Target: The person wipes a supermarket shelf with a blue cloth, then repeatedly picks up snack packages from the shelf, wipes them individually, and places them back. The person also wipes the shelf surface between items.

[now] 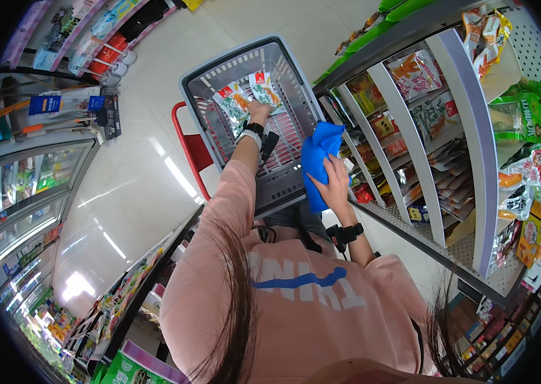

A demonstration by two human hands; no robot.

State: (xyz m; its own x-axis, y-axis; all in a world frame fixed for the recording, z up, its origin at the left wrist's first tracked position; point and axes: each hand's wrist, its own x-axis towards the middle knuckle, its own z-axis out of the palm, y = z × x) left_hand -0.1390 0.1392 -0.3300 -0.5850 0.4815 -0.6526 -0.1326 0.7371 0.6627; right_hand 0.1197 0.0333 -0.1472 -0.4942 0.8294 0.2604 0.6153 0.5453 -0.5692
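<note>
A grey plastic shopping basket (306, 185) with a red handle stands before me. My left hand (259, 111) reaches into it, touching the white and green snack packets lying on its floor; one packet (232, 102) is at the left and another (270, 91) at the right. Whether the fingers grip a packet cannot be told. My right hand (333, 180) lies with spread fingers on a bright blue soft bag (316, 158), holding it against the basket's right rim. Both wrists wear black straps.
Shelves (460, 144) of packaged snacks rise close on the right. A glass-fronted fridge (30, 177) and hanging goods stand at the left. Another display rack (126, 288) is at the lower left, and pale floor tiles (122, 192) show between.
</note>
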